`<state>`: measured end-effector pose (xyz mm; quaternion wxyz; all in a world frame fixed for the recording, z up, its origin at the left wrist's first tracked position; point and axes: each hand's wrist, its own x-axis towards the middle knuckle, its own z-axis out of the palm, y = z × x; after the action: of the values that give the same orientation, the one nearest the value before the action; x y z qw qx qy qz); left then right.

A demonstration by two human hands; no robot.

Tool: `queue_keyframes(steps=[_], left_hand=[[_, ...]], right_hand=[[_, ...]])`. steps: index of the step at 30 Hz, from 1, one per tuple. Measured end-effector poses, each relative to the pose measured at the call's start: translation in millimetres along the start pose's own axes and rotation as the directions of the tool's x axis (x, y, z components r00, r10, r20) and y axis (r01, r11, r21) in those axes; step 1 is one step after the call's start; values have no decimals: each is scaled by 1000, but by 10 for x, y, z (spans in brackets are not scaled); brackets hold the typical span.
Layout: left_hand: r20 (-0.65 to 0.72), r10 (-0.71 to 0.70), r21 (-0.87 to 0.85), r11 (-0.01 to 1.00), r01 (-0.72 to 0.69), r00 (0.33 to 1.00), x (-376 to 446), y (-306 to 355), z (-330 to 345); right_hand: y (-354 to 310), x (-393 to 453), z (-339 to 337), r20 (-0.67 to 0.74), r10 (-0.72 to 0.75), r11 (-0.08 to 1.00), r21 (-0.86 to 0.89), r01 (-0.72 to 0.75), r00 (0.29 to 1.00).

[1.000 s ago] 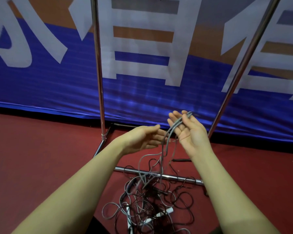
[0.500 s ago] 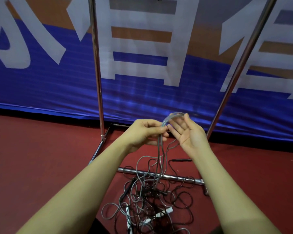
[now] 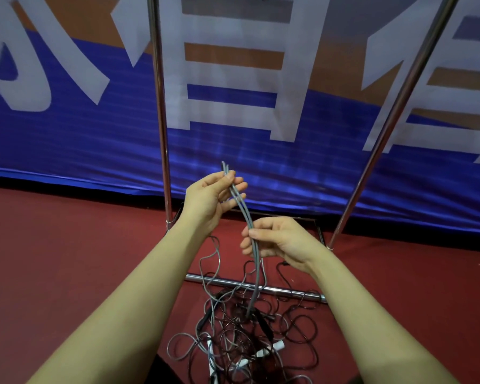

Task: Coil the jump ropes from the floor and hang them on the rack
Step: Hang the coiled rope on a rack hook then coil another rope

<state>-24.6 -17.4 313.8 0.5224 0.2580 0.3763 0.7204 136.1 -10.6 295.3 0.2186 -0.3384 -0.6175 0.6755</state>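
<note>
two hands [image 3: 208, 200] [image 3: 281, 245] gripping grey rope [image 3: 243, 210], banner [image 3: 67, 128] lettering cropped

This looks like a sports hall or gym. The floor [image 3: 67, 273] is a dark red, smooth sports surface, and a big blue and orange banner [image 3: 81, 134] with large white characters runs along the wall down to floor level. A shiny metal rack [image 3: 161, 134] stands before it, with a tangle of jump ropes [image 3: 241, 336] lying at its base.
</note>
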Motion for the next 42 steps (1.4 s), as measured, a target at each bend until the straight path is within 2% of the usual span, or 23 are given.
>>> queue_keyframes(steps=[3,6,9,11,14,16,21,24,26,29,33,35,38,42], left_hand=[[25,-139,53,989,137,990,19,-54,-31],[73,-342,224,921,319,937,-10,-132,-27],[144,-477,469,804,365,867,-47,-193,-43],[225,-547,562,749,351,807,-69,-223,-67],[370,-555,613,748,253,745,-128,-216,-104],[437,-530,599,774,204,727,-160,-191,-107],[419,-426,569,811,134,801,-187,-169,-45],[412,-346,451,881,142,843,-195,-122,37],[382,-275,319,935,153,882,-187,-91,92],[290,-196,143,977,160,937,-173,-68,147],[173,-127,6,992,128,977,-144,-21,154],[135,-105,-9,994,107,985,-126,-6,144],[87,-76,-28,996,79,993,-88,-1,111],[41,-43,-32,999,44,998,-37,21,51]], right_hand=[[-46,-14,3,-63,-88,989,117,95,994],[-115,-25,-7,-198,-174,913,334,233,965],[-173,-28,-65,-332,-206,807,474,352,920],[-189,-25,-124,-418,-206,737,528,422,885],[-175,-16,-206,-519,-177,662,565,491,836],[-148,-5,-241,-548,-154,637,581,506,822],[-84,28,-276,-569,-108,618,604,503,815],[-50,40,-318,-537,-109,683,571,455,837],[-25,45,-311,-468,-81,781,519,348,880],[66,73,-248,-341,-27,931,335,148,940],[110,89,-103,-135,64,980,197,-37,989],[90,79,-37,-24,56,980,192,-51,998],[76,55,28,80,-39,981,192,23,996],[61,42,57,62,-75,986,152,65,995]])
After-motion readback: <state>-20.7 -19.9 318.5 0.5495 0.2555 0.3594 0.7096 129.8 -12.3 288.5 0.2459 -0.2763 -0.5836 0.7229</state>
